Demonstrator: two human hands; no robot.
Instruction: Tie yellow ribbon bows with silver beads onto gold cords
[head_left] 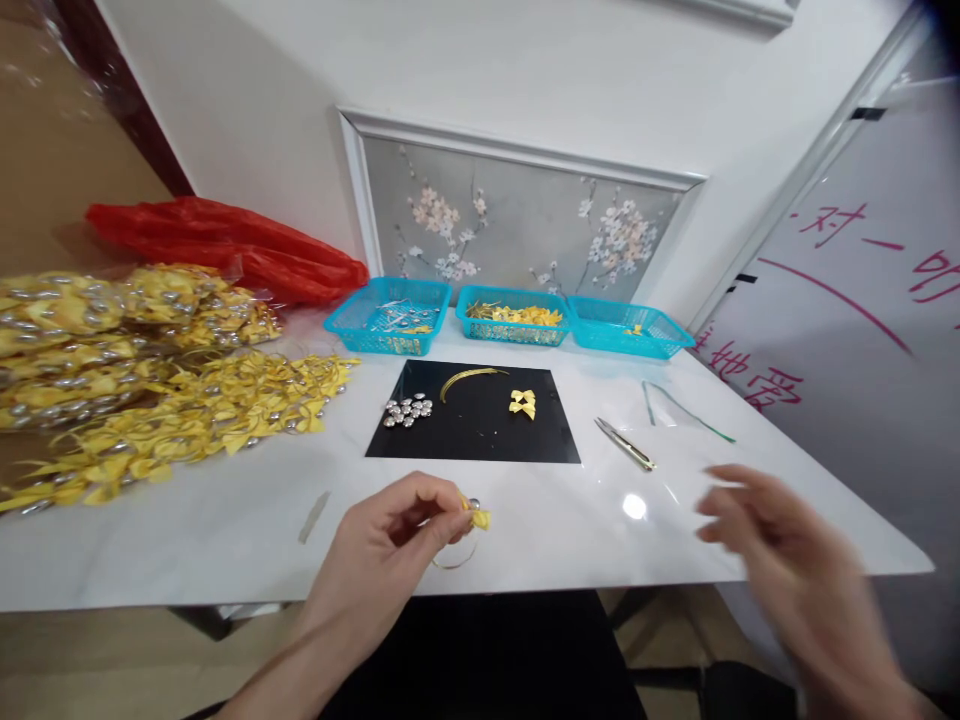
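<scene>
My left hand is closed in a pinch on a small yellow ribbon bow with a silver bead beside it. A thin gold cord loops below those fingertips. My right hand is raised over the right side of the table, blurred by motion, its fingers loosely bent and apart with nothing visible in them. Nearest to it on the table lie thread snips. On the black mat are several silver beads, a bundle of gold cords and yellow bows.
Blue baskets stand along the wall: the left basket, the middle basket and the right basket. Finished-looking yellow strands and bagged bundles cover the left side, near red mesh. A green strip lies at right.
</scene>
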